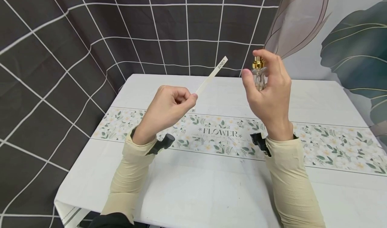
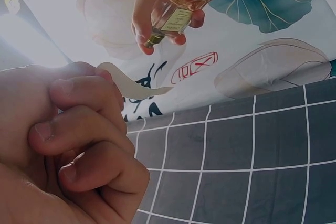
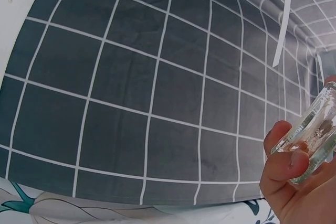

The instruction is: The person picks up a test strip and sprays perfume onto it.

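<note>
Between thumb and index finger, my left hand (image 1: 167, 108) pinches the lower end of a white paper test strip (image 1: 211, 75), which slants up to the right with small print near its tip. In the left wrist view the strip (image 2: 134, 86) looks bent, and the other fingers are curled. My right hand (image 1: 270, 90) grips a small clear glass perfume bottle (image 1: 259, 78) with a gold spray top. Its index finger rests on top of the sprayer. A label shows on the bottle (image 2: 178, 18) in the left wrist view. Strip and bottle are apart, both above the table.
A white table (image 1: 193, 184) lies below, its cloth crossed by a floral band (image 1: 220, 130) reading FLOWER. A dark grid-patterned curtain (image 1: 169, 26) hangs behind and to the left. A leaf-printed cloth (image 1: 356, 53) hangs at the right.
</note>
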Available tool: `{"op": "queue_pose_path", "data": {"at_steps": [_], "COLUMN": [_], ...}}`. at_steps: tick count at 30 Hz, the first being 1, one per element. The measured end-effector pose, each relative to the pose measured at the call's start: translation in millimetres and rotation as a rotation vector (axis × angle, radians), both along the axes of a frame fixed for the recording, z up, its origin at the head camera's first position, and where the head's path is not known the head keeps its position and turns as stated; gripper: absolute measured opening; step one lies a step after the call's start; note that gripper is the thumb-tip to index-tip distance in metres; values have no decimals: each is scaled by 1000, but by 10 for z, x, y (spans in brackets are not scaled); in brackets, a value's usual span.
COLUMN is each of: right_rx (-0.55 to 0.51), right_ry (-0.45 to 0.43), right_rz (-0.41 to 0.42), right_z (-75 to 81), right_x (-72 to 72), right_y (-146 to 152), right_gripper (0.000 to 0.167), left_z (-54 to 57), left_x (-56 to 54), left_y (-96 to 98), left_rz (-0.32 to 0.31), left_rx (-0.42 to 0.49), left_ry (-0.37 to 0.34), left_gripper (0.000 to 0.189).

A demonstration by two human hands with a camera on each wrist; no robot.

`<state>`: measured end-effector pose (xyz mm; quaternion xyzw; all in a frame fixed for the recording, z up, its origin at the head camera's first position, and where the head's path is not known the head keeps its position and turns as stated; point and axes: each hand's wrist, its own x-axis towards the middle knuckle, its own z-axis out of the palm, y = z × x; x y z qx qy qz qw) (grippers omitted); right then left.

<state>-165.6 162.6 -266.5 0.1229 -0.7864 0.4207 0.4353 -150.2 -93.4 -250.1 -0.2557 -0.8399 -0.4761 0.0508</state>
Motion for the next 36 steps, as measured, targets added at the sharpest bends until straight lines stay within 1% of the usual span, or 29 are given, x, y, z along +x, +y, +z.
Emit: {"op": "queue_pose_path", "data": {"at_steps": [10,22,27,31,36], "right_rx": [-11,-8,-15,-14,-17], "right_ry": [7,-4,8,-6,-28], "right_rz": [-4,-11,-4,8,17], "right_z": [2,15,7,4,9], "right_x": [-7,-1,-12,-9,2], "right_y": [-31,-31,-36,-20,-1], "right_gripper": [39,37,41,44,46], "left_z": [0,-2,-1,-16,-55], "left_x": [-9,-16,-30,-77,-171], "left_y": [-12,-12,-17,-14,-4], "left_rz": [-4,-15,-9,8,25], "left_rx": [-1,1,2,36,128], "left_ry": [-13,-1,5,10,-10], "left_gripper": [31,33,32,31,28]}}
